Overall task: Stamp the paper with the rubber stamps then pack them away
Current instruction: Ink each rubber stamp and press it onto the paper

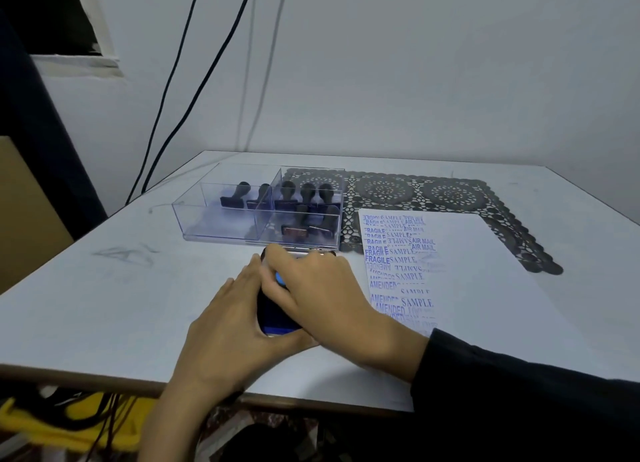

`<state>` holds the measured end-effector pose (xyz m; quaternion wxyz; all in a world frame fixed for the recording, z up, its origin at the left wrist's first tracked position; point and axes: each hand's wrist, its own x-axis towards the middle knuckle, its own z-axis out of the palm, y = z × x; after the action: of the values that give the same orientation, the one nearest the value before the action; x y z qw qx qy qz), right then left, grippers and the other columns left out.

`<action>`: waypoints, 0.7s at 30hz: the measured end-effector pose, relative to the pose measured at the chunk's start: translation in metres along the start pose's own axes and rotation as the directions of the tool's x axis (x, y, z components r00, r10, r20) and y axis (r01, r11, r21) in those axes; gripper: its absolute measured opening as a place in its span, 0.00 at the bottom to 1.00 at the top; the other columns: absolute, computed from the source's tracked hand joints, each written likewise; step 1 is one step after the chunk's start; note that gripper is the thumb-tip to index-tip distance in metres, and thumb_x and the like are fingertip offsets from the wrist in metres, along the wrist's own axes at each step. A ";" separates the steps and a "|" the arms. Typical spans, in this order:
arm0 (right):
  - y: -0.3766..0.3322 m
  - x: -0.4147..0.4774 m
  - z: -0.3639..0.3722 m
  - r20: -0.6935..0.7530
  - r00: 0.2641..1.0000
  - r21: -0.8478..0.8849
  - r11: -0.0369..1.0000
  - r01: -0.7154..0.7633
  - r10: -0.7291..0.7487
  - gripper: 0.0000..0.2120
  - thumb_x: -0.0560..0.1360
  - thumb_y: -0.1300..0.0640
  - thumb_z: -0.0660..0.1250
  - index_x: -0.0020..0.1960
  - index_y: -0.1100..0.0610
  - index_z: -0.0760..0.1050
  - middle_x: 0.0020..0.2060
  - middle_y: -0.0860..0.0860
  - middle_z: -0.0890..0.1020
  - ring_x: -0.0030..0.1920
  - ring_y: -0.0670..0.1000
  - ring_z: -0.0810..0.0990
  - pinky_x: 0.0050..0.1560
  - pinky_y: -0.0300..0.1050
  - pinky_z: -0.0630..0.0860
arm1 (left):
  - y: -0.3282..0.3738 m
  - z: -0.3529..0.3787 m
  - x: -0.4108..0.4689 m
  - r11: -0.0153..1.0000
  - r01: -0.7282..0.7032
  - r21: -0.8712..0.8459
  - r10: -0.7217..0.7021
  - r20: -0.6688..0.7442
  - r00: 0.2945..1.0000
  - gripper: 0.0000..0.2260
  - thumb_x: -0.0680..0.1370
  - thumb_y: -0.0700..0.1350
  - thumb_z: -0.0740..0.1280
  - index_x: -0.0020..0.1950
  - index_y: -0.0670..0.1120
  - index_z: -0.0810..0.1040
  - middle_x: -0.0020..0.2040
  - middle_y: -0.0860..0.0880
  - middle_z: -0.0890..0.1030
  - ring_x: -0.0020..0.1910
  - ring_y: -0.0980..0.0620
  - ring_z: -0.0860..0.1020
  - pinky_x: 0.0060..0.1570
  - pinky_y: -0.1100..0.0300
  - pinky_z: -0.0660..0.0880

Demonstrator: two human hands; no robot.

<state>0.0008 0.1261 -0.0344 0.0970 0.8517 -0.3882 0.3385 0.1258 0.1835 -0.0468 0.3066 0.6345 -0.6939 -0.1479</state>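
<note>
Leftmost, two black cables (pixel 180 90) are seen hanging down the wall behind and to the left of a clear plastic compartment box (pixel 214 226), which is set on a white table (pixel 104 288). Black-handled rubber stamps (pixel 307 193) are stood upright inside the box: two in its back left compartment, three in its back right one and two more in its front right one, while its front left compartment is seen through to the table.

Just in front of the box, a dark blue flat case (pixel 277 317) is held between both hands. The left hand (pixel 228 323) is wrapped round the case's left side, thumb under its near edge. The right hand (pixel 311 288) is laid over the top with fingers curled down on it; a bright blue spot shows between the fingers. What the fingertips do underneath cannot be told.

To the right of the box, a black lace placemat (pixel 450 193) is spread, partly reaching under it. A white paper sheet (pixel 485 271) is laid on the mat's near part, right of the box; its left strip is covered with blue imprints reading FRAGILE, SAMPLE, AIR MAIL and AMENDED. A black sleeve (pixel 519 392) covers the right forearm.
</note>
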 end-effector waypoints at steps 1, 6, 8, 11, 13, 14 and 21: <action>0.000 -0.002 0.000 -0.002 1.000 0.006 1.000 0.013 -0.013 0.09 0.76 0.51 0.60 0.40 0.54 0.68 0.22 0.49 0.72 0.22 0.56 0.64 0.23 0.43 0.59 | 0.001 0.000 0.000 1.000 0.005 0.003 -0.005 -0.003 1.000 0.35 0.59 0.74 0.67 0.63 0.65 0.65 0.59 0.67 0.73 0.62 0.63 0.69 0.61 0.55 0.71; 0.006 -0.002 -0.011 0.092 0.996 0.191 0.981 -0.026 0.008 0.10 0.79 0.46 0.56 0.42 0.50 0.65 0.26 0.49 0.73 0.28 0.57 0.71 0.30 0.49 0.66 | 0.002 -0.002 0.001 1.000 -0.013 -0.015 0.014 0.022 1.000 0.39 0.58 0.76 0.66 0.65 0.67 0.62 0.63 0.67 0.71 0.61 0.61 0.71 0.55 0.55 0.74; 0.017 0.000 -0.022 0.096 0.990 0.289 0.949 -0.123 0.100 0.13 0.79 0.44 0.56 0.40 0.49 0.63 0.27 0.49 0.73 0.30 0.54 0.72 0.33 0.49 0.68 | 0.002 -0.002 -0.001 0.999 -0.035 -0.007 0.036 0.035 0.999 0.44 0.58 0.77 0.64 0.71 0.68 0.53 0.70 0.67 0.64 0.69 0.59 0.66 0.62 0.54 0.72; 0.052 -0.001 -0.048 0.030 0.971 0.332 0.914 -0.232 0.236 0.15 0.79 0.48 0.60 0.36 0.51 0.64 0.26 0.48 0.72 0.29 0.50 0.70 0.33 0.47 0.68 | 0.008 0.001 -0.004 0.998 -0.065 -0.024 0.065 0.018 0.998 0.50 0.58 0.79 0.59 0.75 0.67 0.41 0.75 0.69 0.46 0.73 0.68 0.42 0.72 0.62 0.53; 0.080 -0.005 -0.067 0.022 0.949 0.303 0.903 -0.306 0.314 0.16 0.79 0.51 0.61 0.33 0.50 0.64 0.27 0.48 0.72 0.30 0.49 0.68 0.33 0.45 0.66 | 0.020 0.006 -0.007 0.989 -0.125 -0.073 0.127 0.024 0.992 0.48 0.60 0.78 0.59 0.74 0.67 0.41 0.72 0.74 0.42 0.69 0.75 0.37 0.69 0.70 0.45; 0.095 -0.009 -0.074 0.026 0.937 0.271 0.900 -0.342 0.348 0.17 0.79 0.52 0.61 0.32 0.50 0.63 0.27 0.48 0.71 0.30 0.49 0.67 0.33 0.45 0.64 | 0.028 0.011 -0.007 0.981 -0.165 -0.099 0.169 0.028 0.985 0.46 0.62 0.76 0.59 0.75 0.67 0.42 0.72 0.75 0.42 0.70 0.75 0.38 0.69 0.71 0.44; 0.144 -0.038 -0.094 0.058 0.891 0.008 0.892 -0.451 0.450 0.17 0.77 0.52 0.61 0.32 0.56 0.62 0.24 0.51 0.68 0.28 0.51 0.63 0.31 0.45 0.58 | 0.081 0.056 0.005 0.943 -0.325 -0.066 0.332 0.212 0.919 0.38 0.76 0.67 0.56 0.77 0.57 0.38 0.75 0.65 0.35 0.70 0.72 0.34 0.65 0.76 0.36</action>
<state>-0.1690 0.0909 -0.0030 -0.0037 0.7483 -0.5739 0.3326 0.0274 0.1803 -0.0402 0.2577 0.4842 -0.8179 -0.1738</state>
